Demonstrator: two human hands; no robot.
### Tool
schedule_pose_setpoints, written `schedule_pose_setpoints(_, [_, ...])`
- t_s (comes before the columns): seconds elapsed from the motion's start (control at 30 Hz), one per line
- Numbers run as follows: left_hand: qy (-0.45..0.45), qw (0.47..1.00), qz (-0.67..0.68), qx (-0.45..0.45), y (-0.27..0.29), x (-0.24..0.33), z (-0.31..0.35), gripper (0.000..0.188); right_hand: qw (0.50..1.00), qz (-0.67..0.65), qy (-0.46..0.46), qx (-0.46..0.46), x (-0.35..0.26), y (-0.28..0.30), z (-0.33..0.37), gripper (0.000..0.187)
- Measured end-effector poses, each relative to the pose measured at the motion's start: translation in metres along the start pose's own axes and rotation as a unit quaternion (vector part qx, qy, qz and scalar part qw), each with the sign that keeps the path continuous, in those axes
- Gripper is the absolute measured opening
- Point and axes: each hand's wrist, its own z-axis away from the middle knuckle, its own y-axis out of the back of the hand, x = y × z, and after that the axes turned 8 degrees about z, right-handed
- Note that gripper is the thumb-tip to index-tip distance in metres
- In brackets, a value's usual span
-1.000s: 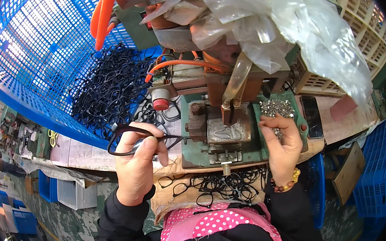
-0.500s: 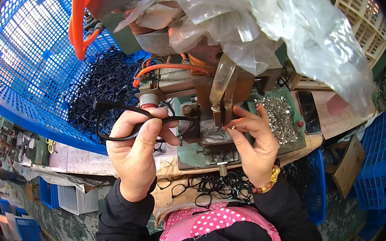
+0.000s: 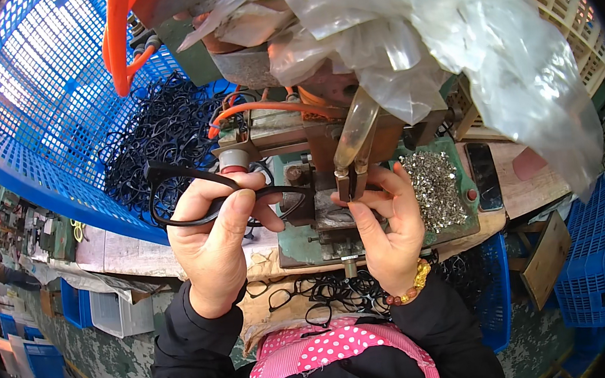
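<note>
Thumb and fingers of my left hand [image 3: 212,236] are closed on a black eyeglass frame [image 3: 185,222], held left of a bench press [image 3: 326,138]. The lens rims reach toward the press's work block. My right hand [image 3: 389,228] is at the paired metal tips [image 3: 351,186] of the press, thumb and forefinger pinched together just below and behind them. Whatever sits between those fingertips is hidden; the other fingers curl behind the tips. Right of this hand, a heap of small shiny metal parts [image 3: 433,189] lies on the green machine base.
A blue basket [image 3: 33,186] full of black eyeglass frames stands at left. Clear plastic sheeting [image 3: 480,42] drapes over the press, beside orange hoses [image 3: 120,45]. A phone [image 3: 484,176] lies at right. More frames [image 3: 344,292] rest on brown material before my pink apron [image 3: 335,346].
My right hand has moved slightly left, its fingertips now at the press tips. The small shiny piece seen at its fingertips is hidden now. The left hand stays nearly still with the eyeglass frame.
</note>
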Motion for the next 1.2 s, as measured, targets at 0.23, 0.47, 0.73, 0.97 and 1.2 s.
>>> schedule_pose_setpoints(0.23, [-0.031,0.999,-0.037,-0.012,-0.002,0.000,-0.001,0.007,1.000,0.007,0.008,-0.008,-0.002,-0.002,-0.003,0.044])
schedule_pose_setpoints(0.47, [-0.007,1.000,-0.029,0.000,-0.004,0.002,-0.002,0.008,1.000,0.007,0.014,-0.018,-0.008,0.002,-0.011,0.038])
schedule_pose_setpoints(0.73, [-0.009,0.999,-0.050,-0.012,-0.004,0.002,0.000,0.008,1.000,0.000,0.014,-0.016,-0.009,0.008,-0.016,0.041])
schedule_pose_setpoints(0.97, [-0.016,0.998,-0.059,-0.021,-0.001,0.001,-0.002,0.009,0.965,-0.229,-0.126,0.015,-0.021,-0.005,-0.009,0.041])
schedule_pose_setpoints(1.2, [-0.011,0.999,-0.030,-0.028,0.001,0.001,-0.004,0.007,0.941,-0.293,-0.164,-0.028,-0.036,0.006,-0.015,0.053])
